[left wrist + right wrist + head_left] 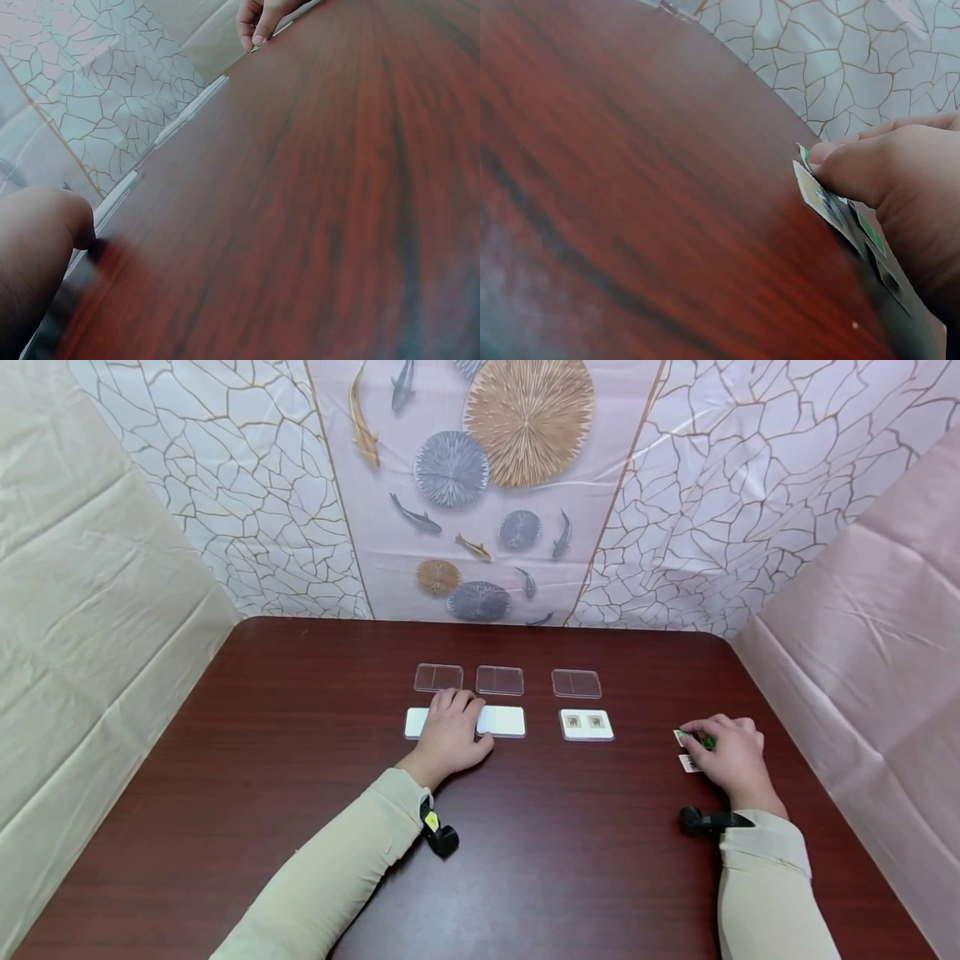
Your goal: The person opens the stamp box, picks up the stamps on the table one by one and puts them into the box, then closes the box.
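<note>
My left hand (452, 735) rests between a left white case (416, 723) and a right white case (502, 721), its fingers extended over their near ends. At the table's right side, my right hand (731, 755) pinches a green-edged stamp (805, 154) between thumb and fingers, low over the wood. Beside that thumb lies a pale stamp with a dark print (689, 764); more green-edged pieces (871, 232) sit under the hand, partly hidden. A third white case (587, 725) holds two small stamps side by side.
Behind the cases lie three clear plastic lids: left (438, 677), middle (499, 681) and right (576, 683). They rest on a dark red wooden table (570, 868). A patterned cloth (270, 510) hangs at its back edge, with plain cloths at both sides.
</note>
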Demonstrator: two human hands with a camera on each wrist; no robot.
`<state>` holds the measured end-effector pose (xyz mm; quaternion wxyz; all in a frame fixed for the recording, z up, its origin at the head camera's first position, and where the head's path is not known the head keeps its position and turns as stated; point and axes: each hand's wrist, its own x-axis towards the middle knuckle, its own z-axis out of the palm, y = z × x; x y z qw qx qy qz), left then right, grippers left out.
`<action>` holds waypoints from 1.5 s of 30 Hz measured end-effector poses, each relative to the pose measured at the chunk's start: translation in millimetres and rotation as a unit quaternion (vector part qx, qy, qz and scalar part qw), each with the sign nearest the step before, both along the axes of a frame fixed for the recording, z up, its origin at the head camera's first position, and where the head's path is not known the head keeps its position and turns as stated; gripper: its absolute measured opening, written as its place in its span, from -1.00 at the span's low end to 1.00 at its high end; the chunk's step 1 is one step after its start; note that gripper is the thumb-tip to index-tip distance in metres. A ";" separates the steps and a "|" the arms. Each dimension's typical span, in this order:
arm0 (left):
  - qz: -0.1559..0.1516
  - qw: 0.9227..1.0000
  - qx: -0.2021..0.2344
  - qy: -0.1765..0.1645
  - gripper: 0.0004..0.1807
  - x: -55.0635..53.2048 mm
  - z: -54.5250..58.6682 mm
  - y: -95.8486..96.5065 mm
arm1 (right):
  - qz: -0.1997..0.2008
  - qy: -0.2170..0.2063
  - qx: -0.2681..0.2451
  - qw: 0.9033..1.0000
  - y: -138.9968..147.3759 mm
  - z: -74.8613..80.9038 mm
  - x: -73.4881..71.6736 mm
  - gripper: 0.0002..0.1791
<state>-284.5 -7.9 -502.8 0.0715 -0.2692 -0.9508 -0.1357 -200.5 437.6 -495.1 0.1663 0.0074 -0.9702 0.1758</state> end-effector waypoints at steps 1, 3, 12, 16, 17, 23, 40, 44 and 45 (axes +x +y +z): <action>0.000 1.000 0.001 0.000 -0.36 0.3 0.4 0.0 | 0.001 0.003 0.003 1.000 -0.6 0.3 -0.1 -0.82; 0.001 1.000 0.002 0.000 -0.36 0.7 1.2 0.2 | 0.001 0.008 0.009 1.000 -1.9 1.1 0.1 -0.82; 0.001 1.000 -0.003 0.001 -0.37 0.7 2.2 0.1 | -0.001 0.025 0.013 1.000 -7.4 1.9 0.6 -0.83; 0.000 1.000 -0.001 0.001 -0.37 1.0 0.8 -0.7 | -0.007 0.047 -0.016 0.999 -11.3 0.0 0.6 -0.85; 0.000 1.000 0.001 0.002 -0.37 1.2 0.4 -1.0 | -0.009 0.051 -0.025 0.998 -12.8 -0.1 0.5 -0.84; 0.001 1.000 0.006 -0.004 -0.37 2.4 1.1 -1.9 | -0.011 0.072 -0.076 0.994 -21.0 -1.7 -2.2 -0.76; 0.013 1.000 0.005 -0.004 -0.31 -1.9 2.5 -4.1 | -0.021 0.174 -0.210 0.962 -97.0 -2.1 -30.2 -0.84; 0.008 1.000 0.007 0.000 -0.32 -2.9 4.1 -7.3 | 0.002 0.187 -0.224 0.956 -124.5 -1.6 -35.9 -0.84; 0.006 1.000 0.009 0.000 -0.33 -2.9 4.3 -7.9 | 0.009 0.189 -0.225 0.956 -131.6 -1.3 -37.1 -0.84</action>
